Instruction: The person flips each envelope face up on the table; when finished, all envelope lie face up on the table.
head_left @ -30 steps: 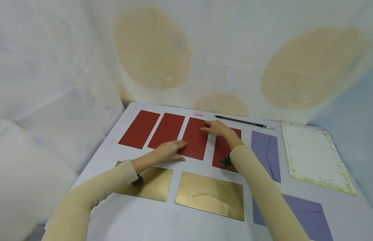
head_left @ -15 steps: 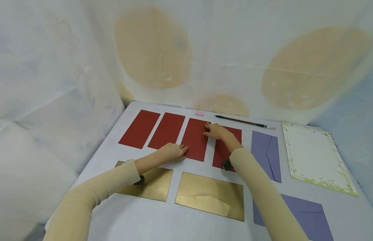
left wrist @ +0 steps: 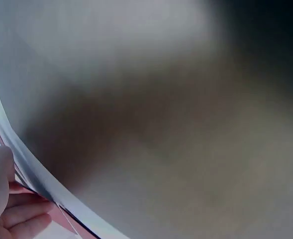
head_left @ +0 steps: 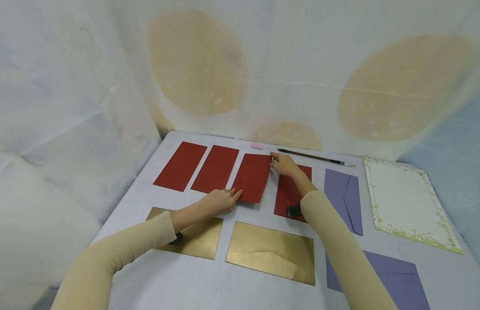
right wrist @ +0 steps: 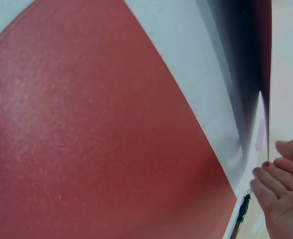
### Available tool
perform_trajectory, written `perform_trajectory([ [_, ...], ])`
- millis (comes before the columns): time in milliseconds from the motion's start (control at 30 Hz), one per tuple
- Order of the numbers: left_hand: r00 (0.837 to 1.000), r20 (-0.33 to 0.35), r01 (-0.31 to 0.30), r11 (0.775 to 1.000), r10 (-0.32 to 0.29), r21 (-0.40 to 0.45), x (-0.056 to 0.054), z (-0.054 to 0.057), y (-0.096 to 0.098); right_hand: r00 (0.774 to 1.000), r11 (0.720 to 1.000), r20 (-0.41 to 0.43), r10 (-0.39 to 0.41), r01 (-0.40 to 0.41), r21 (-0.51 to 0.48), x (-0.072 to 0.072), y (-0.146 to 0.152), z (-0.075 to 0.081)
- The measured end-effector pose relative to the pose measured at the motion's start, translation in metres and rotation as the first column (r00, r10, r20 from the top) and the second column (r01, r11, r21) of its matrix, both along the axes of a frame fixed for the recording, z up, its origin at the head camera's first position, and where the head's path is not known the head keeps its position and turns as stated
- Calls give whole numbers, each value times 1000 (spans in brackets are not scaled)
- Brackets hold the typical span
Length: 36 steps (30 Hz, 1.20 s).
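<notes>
Head view: white table [head_left: 178,284] (tilted red paper [head_left: 250,177] above), tan-blotched backdrop [head_left: 290,56]

The right hand [right wrist: 280,186] apparently pinched a raised red sheet [right wrist: 262,40], seen nearly edge-on; a flat red sheet [right wrist: 96,119] filled the left.

On the head, we look forward and down from above and behind the left hand [head_left: 219,200] and right hand [head_left: 285,165], across the table [head_left: 178,288] to the backdrop [head_left: 282,64], our widest view. At the left wrist we sit so close that a blur [left wrist: 161,124] takes up most of the frame (we cannot tell of what), with that hand squeezed into the lower-left corner. At the right wrist we look from close over a flat red card [right wrist: 96,124], past its corner to the hand at the right edge. Head and right wrist share the brush [head_left: 309,156] and that hand; head and left wrist, the left hand and part of the lifted red card [head_left: 252,176].
</notes>
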<state>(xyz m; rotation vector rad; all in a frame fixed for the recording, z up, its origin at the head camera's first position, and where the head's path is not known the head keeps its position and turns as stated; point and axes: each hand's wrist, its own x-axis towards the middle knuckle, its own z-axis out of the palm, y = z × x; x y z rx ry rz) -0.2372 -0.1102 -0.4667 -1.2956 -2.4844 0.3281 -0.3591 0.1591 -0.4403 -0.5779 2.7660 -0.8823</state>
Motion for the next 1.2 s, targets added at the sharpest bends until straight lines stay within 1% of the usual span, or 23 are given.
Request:
perform_trajectory([
  [67,1000,16,-23,999,23,31,4,1,0,1000,996,15,-17,19,-88,2,3,2],
  [133,998,46,-57,995,53,82,7,1,-1,999,984,27,-29,33,-177,3,5,6],
  [233,986,134,-118,978,95,173,10,3,-2,999,957,27,-44,50,-284,7,8,16],
  [300,970,218,-158,956,105,246,12,5,-3,999,941,-3,-44,41,-335,9,9,24],
  [333,959,265,-176,943,100,281,13,7,-3,999,935,-16,-45,36,-353,10,10,28],
  [367,946,311,-193,928,90,320,14,8,-3,999,928,-25,-43,30,-372,12,10,32],
  [433,922,384,-214,890,48,402,16,10,-3,998,921,-50,-44,21,-389,14,11,40],
  [467,906,422,-225,869,21,441,16,10,-2,997,920,-59,-48,21,-391,15,10,43],
  [500,887,462,-238,843,-13,482,16,11,-1,996,921,-68,-56,25,-389,16,10,45],
  [600,809,580,-312,764,-99,565,16,9,2,990,929,-108,-91,45,-368,19,8,50],
  [667,751,645,-375,715,-138,589,16,8,4,983,940,-147,-108,53,-338,19,6,50],
  [700,727,669,-403,693,-155,598,16,8,4,980,945,-162,-114,56,-323,19,5,49],
  [733,707,689,-430,674,-163,601,17,8,4,978,948,-173,-116,57,-312,20,4,48],
  [767,694,699,-449,654,-174,609,17,8,4,977,952,-181,-116,57,-301,20,3,47],
  [800,690,700,-461,635,-182,620,17,9,3,976,955,-186,-115,57,-290,20,1,46],
  [833,691,698,-472,616,-186,631,18,10,2,975,959,-191,-111,54,-280,20,1,45],
  [900,710,674,-472,573,-203,670,18,14,-1,977,960,-186,-100,45,-277,21,0,44],
  [967,741,633,-453,531,-222,716,18,17,-4,979,963,-190,-71,17,-269,21,-1,43],
  [1000,755,614,-443,511,-231,737,18,19,-5,981,964,-185,-55,4,-266,22,-1,42],
  [1033,765,597,-434,491,-242,755,18,20,-6,983,965,-179,-36,-12,-262,23,-1,42],
  [1067,773,582,-424,477,-251,770,18,21,-6,985,968,-173,-23,-22,-250,24,-1,41],
  [1100,777,574,-420,465,-258,779,18,22,-7,985,973,-170,-13,-27,-229,25,-1,40],
  [1200,785,568,-430,442,-247,787,17,23,-8,988,988,-157,5,-29,-152,32,-1,38],
])
